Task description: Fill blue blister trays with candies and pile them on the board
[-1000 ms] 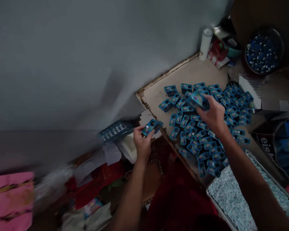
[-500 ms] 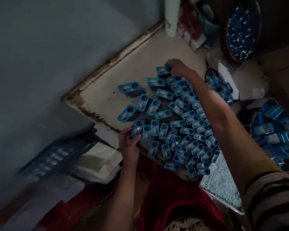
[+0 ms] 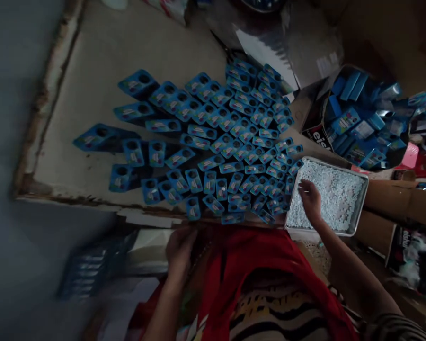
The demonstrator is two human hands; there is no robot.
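Note:
My right hand is over a metal tray filled with small pale blue-white pellets. Its fingers are bent and drawn together at the tray's left side; whether pellets are between them is too small to see. My left hand hangs at the table's front edge, curled and blurred, its fingers mostly hidden. Many small blue boxes stand upright in rough rows on the table, each with a dark round hole in its top. A few, like the blue box at front left, stand farther apart.
A carton of more blue packages sits at the back right, behind the tray. Scissors and clear plastic lie at the back. The worn table edge meets a wall on the left. Brown cardboard stands at right.
My view has swung right. My right hand has left a box at the back and come to the pellet tray. My left hand has let go of a front box and drawn back.

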